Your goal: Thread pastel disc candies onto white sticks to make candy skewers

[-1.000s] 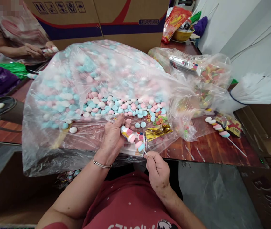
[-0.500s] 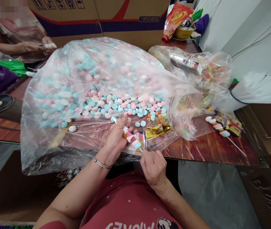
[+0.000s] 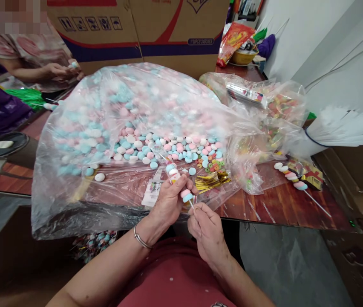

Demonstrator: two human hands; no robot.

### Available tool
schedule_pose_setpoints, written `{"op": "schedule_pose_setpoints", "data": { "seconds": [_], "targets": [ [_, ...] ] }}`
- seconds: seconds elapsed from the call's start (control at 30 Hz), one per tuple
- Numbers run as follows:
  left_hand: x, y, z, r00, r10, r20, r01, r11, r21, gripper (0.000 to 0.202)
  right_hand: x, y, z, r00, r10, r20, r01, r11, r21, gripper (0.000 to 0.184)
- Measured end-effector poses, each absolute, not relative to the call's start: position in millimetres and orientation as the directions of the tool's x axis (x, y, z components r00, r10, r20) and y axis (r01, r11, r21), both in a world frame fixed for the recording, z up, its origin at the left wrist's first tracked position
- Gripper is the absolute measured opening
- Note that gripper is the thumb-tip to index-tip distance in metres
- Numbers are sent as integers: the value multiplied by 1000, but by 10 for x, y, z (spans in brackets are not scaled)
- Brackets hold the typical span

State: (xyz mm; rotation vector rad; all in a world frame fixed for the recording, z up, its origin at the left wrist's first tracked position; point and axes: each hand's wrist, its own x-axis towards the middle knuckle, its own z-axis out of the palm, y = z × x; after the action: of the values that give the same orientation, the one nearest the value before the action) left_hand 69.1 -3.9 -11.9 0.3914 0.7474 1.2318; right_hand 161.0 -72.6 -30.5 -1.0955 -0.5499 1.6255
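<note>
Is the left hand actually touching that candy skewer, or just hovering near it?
Touching. The head view shows the left hand wrapped around the candy skewer, fingers closed over its middle candies, while the right hand pinches the stick's lower end.

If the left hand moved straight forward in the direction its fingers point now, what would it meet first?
Probably the loose candies spilling from the big clear bag. The left hand holds a candy skewer pointing up and away toward them, though depth is hard to judge.
</note>
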Motion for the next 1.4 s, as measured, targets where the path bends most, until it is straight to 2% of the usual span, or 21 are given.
{"op": "schedule_pose_setpoints", "data": {
  "seconds": [0.07, 0.23, 0.37, 0.47, 0.57, 0.63, 0.7, 0.77, 0.83, 0.9, 0.97, 1.17, 1.3, 1.4],
  "targets": [
    [618, -11, -113, 158, 945, -287, -699, 312, 644, 46, 1635, -719, -304, -25, 931, -365, -490, -329, -807, 30],
    [381, 211, -55, 67, 971, -228, -763, 197, 615, 56, 1676, -715, -305, -65, 927, -369, -427, -360, -829, 29],
    [353, 287, -16, 91, 979, -184, -775, 186, 605, 50, 1633, -702, -330, -63, 927, -370, -374, -366, -852, 29],
    [422, 273, -4, 79, 980, -183, -781, 175, 600, 41, 1615, -686, -373, -15, 941, -339, -263, -331, -906, 28],
    [503, 249, -12, 27, 979, -202, -789, 145, 597, 36, 1647, -670, -404, 76, 985, -158, 41, -162, -986, 23],
    [560, 225, -28, 3, 978, -208, -778, 133, 613, 38, 1673, -660, -408, 123, 992, 34, 273, 0, -962, 20],
    [627, 184, -51, -19, 976, -216, -771, 123, 625, 41, 1675, -646, -402, 138, 978, 156, 385, 92, -918, 20],
    [704, 125, -76, -38, 975, -221, -768, 113, 630, 45, 1645, -622, -393, 129, 984, 126, 340, 76, -938, 21],
    [772, 59, -100, -42, 972, -233, -756, 122, 643, 45, 1601, -582, -386, 98, 995, -30, 154, -45, -987, 25],
    [799, 17, -117, -20, 967, -255, -731, 160, 663, 44, 1573, -533, -383, 62, 983, -175, -74, -171, -983, 31],
    [758, 34, -120, 22, 962, -271, -716, 205, 668, 44, 1580, -492, -381, 49, 972, -229, -230, -212, -950, 35],
    [433, 349, -49, 42, 961, -273, -793, 198, 576, 62, 1668, -487, -353, -28, 958, -286, -338, -278, -899, 37],
    [436, 398, 8, 72, 973, -220, -808, 186, 559, 55, 1622, -489, -315, -109, 929, -354, -410, -367, -835, 38],
    [556, 311, 3, 105, 981, -164, -794, 182, 580, 46, 1564, -457, -312, -59, 923, -380, -406, -370, -836, 41]
  ]
}}
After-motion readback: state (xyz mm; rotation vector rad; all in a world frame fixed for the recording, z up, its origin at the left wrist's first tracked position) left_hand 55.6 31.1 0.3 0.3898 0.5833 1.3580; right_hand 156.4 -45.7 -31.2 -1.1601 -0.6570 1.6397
